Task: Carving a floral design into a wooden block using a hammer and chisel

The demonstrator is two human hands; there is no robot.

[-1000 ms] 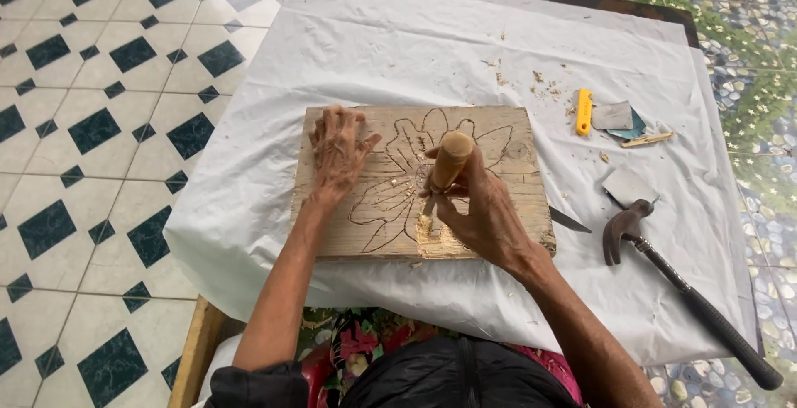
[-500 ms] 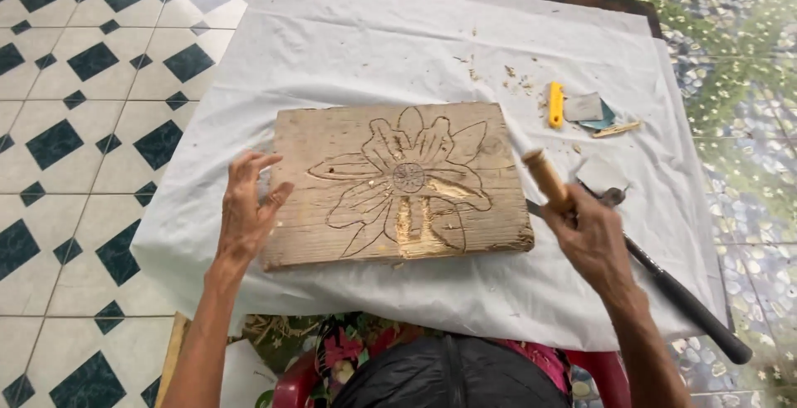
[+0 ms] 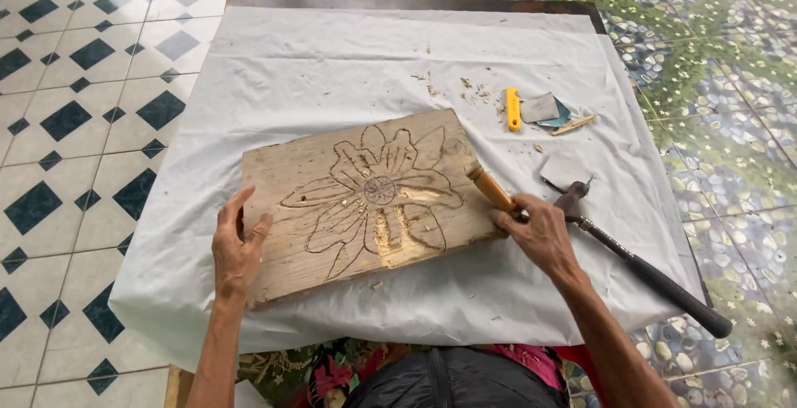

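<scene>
A wooden board (image 3: 365, 205) lies slightly tilted in the middle of the frame on a surface (image 3: 332, 59) covered by a white sheet, and a flower outline is carved into its face, with paler cut wood near the flower's centre. The left hand (image 3: 237, 250) rests on the board's lower left corner, fingers (image 3: 235, 207) spread and loosely curled over the edge, holding nothing else. The right hand (image 3: 540, 229) sits at the board's right edge with its fingers closed around a wooden-handled chisel (image 3: 490, 188), whose handle points up and left over the board's corner. Just right of that hand a hammer (image 3: 639, 267) lies on the sheet, head near the hand, its dark handle running toward the lower right of the frame. Higher up, to the right of centre, lie a yellow utility knife (image 3: 514, 109), a grey sheet of sandpaper (image 3: 540, 107), another grey piece (image 3: 566, 169) below it, and scattered wood chips (image 3: 465, 88). Tiled floor shows at the left.
</scene>
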